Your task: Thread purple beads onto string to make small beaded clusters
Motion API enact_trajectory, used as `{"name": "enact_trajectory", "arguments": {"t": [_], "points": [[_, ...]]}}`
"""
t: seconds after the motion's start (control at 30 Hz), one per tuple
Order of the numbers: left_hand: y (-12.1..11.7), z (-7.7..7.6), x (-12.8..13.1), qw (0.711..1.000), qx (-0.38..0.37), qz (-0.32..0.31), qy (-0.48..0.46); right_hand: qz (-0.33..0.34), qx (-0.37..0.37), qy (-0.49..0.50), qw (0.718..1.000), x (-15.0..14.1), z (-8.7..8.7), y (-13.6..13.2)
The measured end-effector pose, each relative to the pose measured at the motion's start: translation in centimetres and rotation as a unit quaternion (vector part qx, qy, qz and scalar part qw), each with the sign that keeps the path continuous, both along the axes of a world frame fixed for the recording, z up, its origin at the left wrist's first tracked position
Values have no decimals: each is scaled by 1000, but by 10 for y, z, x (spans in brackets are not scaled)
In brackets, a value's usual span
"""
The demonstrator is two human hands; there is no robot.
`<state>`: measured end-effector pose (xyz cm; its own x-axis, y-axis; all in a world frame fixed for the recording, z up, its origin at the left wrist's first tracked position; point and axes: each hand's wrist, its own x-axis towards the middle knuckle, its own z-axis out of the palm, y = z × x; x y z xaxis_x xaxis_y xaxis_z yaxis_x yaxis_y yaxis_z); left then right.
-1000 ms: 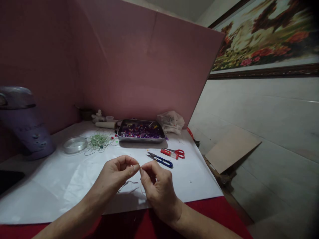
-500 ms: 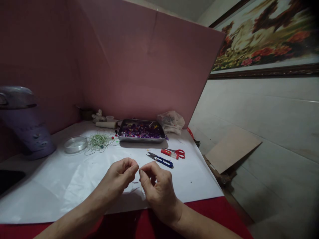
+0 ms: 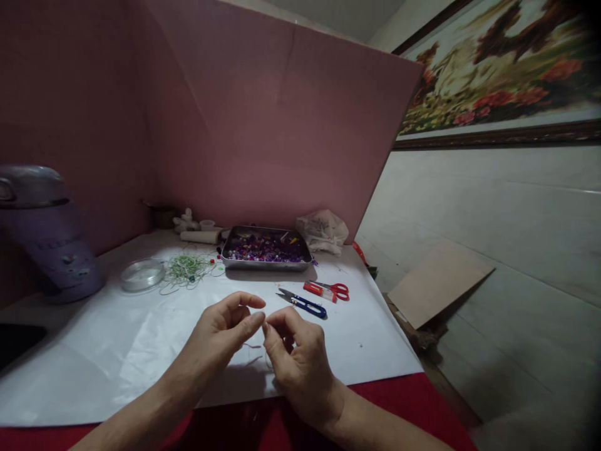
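Over the near part of the white table covering, my right hand (image 3: 297, 351) pinches thumb against forefinger on a thin cord (image 3: 268, 359), a short loop of which hangs below the fingers. Exactly what sits at the fingertips is too small to make out. My left hand (image 3: 230, 329) is just beside it, forefinger lifted off the thumb, with nothing visible held between them. Its thumb tip comes up close to the right fingertips. Beyond the hands lie blue thread snips (image 3: 303, 304), and red-handled scissors (image 3: 339, 290) beside a small red-and-clear case (image 3: 320, 290).
A metal tray (image 3: 267, 265) of purple beads stands at the back. Left of it are a tangle of green cord (image 3: 186, 269), a clear round dish (image 3: 142, 275), a white spool (image 3: 200, 237) and a purple bottle (image 3: 61, 244). A plastic bag (image 3: 323, 230) sits right of the tray.
My left forefinger has lifted away from the thumb, opening the pinch it had at the right fingertips. The right hand has stayed in place, still pinching.
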<state>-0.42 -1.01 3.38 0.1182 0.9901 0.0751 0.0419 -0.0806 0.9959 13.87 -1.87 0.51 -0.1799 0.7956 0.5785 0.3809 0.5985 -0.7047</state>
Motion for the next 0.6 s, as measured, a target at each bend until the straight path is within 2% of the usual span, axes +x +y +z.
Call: {"name": "enact_trajectory", "arguments": {"t": [0.13, 0.23, 0.4, 0.47, 0.6], "points": [[3, -6, -1, 998, 48, -12, 33, 5, -10, 9, 1000, 0, 1, 0], [1, -4, 0, 1000, 12, -8, 20, 12, -20, 22, 999, -1, 2, -1], [0, 8, -6, 987, -93, 16, -131, 6, -35, 40, 999, -2, 3, -1], [2, 12, -11, 976, -107, 32, -187, 4, -46, 52, 998, -2, 3, 1], [8, 13, -15, 967, -115, 69, -215, 3, -74, 76, 994, -2, 2, 5]]}}
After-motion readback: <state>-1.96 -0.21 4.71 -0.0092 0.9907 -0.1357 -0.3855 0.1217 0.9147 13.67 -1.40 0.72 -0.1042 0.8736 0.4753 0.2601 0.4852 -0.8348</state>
